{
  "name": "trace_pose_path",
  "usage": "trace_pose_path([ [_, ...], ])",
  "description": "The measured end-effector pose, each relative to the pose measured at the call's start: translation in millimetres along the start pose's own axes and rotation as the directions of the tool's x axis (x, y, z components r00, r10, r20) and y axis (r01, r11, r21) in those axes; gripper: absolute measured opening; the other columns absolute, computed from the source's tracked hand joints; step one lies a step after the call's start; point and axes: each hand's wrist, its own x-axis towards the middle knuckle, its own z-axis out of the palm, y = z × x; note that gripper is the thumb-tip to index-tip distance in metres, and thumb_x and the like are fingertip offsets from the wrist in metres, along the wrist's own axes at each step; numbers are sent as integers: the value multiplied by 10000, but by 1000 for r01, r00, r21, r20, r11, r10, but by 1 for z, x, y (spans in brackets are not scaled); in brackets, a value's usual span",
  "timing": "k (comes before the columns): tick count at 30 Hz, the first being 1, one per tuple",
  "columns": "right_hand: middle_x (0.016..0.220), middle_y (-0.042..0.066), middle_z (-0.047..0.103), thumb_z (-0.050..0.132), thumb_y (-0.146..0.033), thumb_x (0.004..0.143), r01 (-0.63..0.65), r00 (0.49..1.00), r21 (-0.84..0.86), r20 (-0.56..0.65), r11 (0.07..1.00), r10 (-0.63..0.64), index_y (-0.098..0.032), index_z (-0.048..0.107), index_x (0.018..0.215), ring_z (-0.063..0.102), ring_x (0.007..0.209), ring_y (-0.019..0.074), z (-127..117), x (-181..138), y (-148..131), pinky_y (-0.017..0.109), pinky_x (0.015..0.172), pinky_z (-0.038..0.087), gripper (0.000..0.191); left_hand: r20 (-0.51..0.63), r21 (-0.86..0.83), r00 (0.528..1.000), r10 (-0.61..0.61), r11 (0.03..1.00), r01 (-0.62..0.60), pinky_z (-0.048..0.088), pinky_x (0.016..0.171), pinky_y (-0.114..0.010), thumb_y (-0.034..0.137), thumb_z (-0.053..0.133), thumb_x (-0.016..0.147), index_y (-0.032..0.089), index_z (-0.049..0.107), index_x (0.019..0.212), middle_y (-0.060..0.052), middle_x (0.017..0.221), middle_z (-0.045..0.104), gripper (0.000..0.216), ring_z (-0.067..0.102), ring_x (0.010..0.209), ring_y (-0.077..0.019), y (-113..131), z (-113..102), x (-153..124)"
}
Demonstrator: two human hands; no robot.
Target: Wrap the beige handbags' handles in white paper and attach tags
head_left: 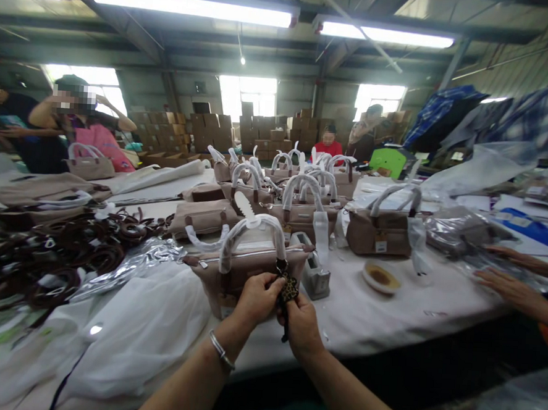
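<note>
A taupe handbag (247, 262) with white-wrapped handles stands at the near edge of the white-covered table (388, 311). My left hand (256, 298) and my right hand (300, 321) are both pinched on a small leopard-print charm (290, 288) hanging from the bag's handle ring. A silver bangle sits on my left wrist. Both hands are closed around the charm in front of the bag.
Several more taupe handbags (301, 213) stand behind. Dark brown straps (67, 248) lie piled at the left, with white plastic bags (141, 327) in front. A small dish (381, 278) and a tape dispenser (315, 272) sit nearby. Another person's hands (510, 287) rest at the right. People stand far left and behind.
</note>
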Motion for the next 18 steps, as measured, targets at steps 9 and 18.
trace_pose_path([
  [9,504,-51,471,649,-485,826,1,999,-101,49,995,4,-158,569,746,362,426,62,-10,-1,-10,195,399,248,346,-27,57,1000,4,998,-3,433,674,-281,367,543,834,144,729,781,-59,757,723,295,638,731,-195,0,-2,-1],
  [18,485,-63,463,684,-489,804,-52,996,59,75,997,48,-157,566,741,344,398,51,0,-4,-3,176,378,235,358,-16,-314,992,-125,943,114,456,613,-253,439,586,819,130,690,810,-48,744,693,326,598,663,-162,-13,13,-20],
])
